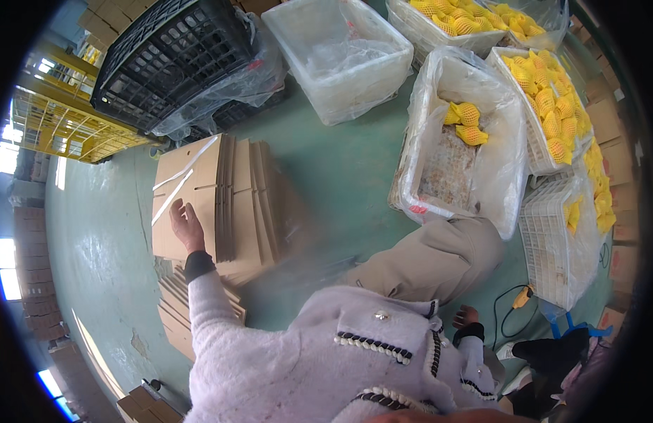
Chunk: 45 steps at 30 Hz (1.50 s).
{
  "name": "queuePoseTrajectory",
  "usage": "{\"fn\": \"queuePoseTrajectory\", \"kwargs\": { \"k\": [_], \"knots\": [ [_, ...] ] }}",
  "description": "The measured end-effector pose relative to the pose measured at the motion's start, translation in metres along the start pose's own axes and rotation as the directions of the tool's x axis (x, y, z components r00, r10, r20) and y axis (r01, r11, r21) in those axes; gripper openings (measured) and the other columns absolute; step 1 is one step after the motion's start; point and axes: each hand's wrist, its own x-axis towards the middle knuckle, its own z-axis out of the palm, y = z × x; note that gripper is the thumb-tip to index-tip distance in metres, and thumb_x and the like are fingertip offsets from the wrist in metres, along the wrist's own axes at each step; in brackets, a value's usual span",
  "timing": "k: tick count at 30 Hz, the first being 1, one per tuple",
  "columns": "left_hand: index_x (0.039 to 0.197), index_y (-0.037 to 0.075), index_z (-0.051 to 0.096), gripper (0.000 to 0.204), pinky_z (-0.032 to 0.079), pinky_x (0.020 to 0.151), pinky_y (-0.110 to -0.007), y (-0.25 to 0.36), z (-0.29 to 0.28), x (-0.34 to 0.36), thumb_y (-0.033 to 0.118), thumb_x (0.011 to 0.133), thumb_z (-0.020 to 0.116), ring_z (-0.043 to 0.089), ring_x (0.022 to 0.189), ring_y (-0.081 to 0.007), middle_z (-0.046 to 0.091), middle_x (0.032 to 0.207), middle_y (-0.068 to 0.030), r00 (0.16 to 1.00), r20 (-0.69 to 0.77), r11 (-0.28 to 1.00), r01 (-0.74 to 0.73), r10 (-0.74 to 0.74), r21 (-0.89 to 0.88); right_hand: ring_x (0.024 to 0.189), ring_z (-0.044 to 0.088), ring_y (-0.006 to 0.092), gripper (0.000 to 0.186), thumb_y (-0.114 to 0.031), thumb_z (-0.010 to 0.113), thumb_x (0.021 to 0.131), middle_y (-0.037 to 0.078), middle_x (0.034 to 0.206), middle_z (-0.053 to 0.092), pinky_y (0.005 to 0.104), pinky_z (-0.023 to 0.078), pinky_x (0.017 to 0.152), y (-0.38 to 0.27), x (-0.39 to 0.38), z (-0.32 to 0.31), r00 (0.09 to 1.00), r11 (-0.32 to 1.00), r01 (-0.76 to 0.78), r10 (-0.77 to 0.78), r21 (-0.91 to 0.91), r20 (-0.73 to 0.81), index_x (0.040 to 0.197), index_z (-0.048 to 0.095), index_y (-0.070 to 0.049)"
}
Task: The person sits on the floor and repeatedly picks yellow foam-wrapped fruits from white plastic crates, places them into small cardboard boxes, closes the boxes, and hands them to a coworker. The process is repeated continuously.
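My left hand (187, 225) reaches over a bundle of flattened cardboard boxes (189, 173) on the left. Its fingers are stretched out and slightly bent beside a white strap (173, 197), and nothing shows in its grasp. Whether the fingertips press on the cardboard is hard to tell. Hanging low at my right side, my right hand (466, 316) has loosely bent fingers that stand apart, with no object visible in it. Below my left wrist, more flat cardboard (182, 317) lies partly hidden by my sleeve.
Ahead stand a black crate (178, 60) and a white plastic-lined bin (333, 84). Another lined crate (439, 169) holds a few yellow foam-netted pieces (471, 134). Fuller crates (552, 113) line the right, near a black cable with a yellow fitting (522, 297).
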Motion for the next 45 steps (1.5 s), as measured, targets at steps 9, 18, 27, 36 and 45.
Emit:
{"fn": "queuePoseTrajectory", "kwargs": {
  "k": [9, 18, 27, 36, 45],
  "knots": [
    [0.123, 0.004, 0.053, 0.046, 0.043, 0.098, -0.043, 0.180, 0.154, -0.103, 0.009, 0.079, 0.068, 0.053, 0.114, -0.0378, 0.055, 0.123, -0.0180, 0.553, 0.396, 0.680, -0.601, 0.733, -0.420, 0.076, 0.064, 0.0241, 0.019, -0.023, 0.055, 0.090, 0.009, 0.093, 0.062, 0.0432, 0.054, 0.061, 0.015, -0.010, -0.004, 0.888, 0.655, 0.442, -0.416, -0.613, 0.196, 0.103, 0.055, -0.009],
    [0.137, 0.009, 0.044, 0.076, 0.024, 0.111, -0.053, 0.067, 0.073, 0.018, 0.031, 0.072, 0.077, 0.027, 0.136, -0.0431, 0.033, 0.146, -0.0210, 0.896, 0.018, 0.819, -0.413, 0.444, 0.398, 0.068, 0.063, 0.0237, 0.020, -0.020, 0.068, 0.075, 0.008, 0.084, 0.063, 0.0387, 0.051, 0.057, 0.025, -0.003, -0.025, 0.678, -0.027, 0.618, -0.487, -0.786, 0.551, 0.090, 0.061, -0.009],
    [0.129, 0.014, 0.055, 0.061, 0.034, 0.104, -0.053, -0.053, 0.023, 0.110, 0.044, 0.078, 0.070, 0.041, 0.128, -0.0379, 0.049, 0.137, -0.0125, 0.965, 0.259, 0.916, -0.133, 0.033, 0.379, 0.061, 0.060, 0.0234, 0.018, -0.019, 0.062, 0.080, 0.009, 0.081, 0.061, 0.0390, 0.048, 0.051, 0.008, 0.026, -0.011, 0.785, 0.478, 0.597, -0.512, -0.644, 0.348, 0.094, 0.059, -0.009],
    [0.138, 0.019, 0.046, 0.062, 0.026, 0.108, -0.060, 0.017, 0.098, 0.115, 0.049, 0.085, 0.059, 0.022, 0.141, -0.0389, 0.030, 0.154, -0.0053, 0.886, 0.414, 0.838, -0.381, 0.210, 0.391, 0.054, 0.057, 0.0231, 0.017, -0.018, 0.057, 0.085, 0.009, 0.077, 0.059, 0.0392, 0.045, 0.045, 0.027, 0.021, -0.036, 0.344, -0.438, 0.668, -0.535, -0.602, 0.771, 0.098, 0.057, -0.008],
    [0.082, 0.009, 0.064, 0.023, 0.049, 0.081, -0.046, 0.025, 0.076, 0.059, 0.026, 0.090, 0.051, 0.060, 0.100, -0.0322, 0.065, 0.091, -0.0116, 0.812, 0.412, 0.815, -0.532, 0.413, 0.230, 0.064, 0.062, 0.0261, 0.019, -0.017, 0.074, 0.065, 0.009, 0.086, 0.065, 0.0393, 0.051, 0.056, 0.034, 0.017, -0.033, 0.419, -0.505, 0.523, -0.550, -0.687, 0.723, 0.078, 0.062, -0.009]
  ]
}}
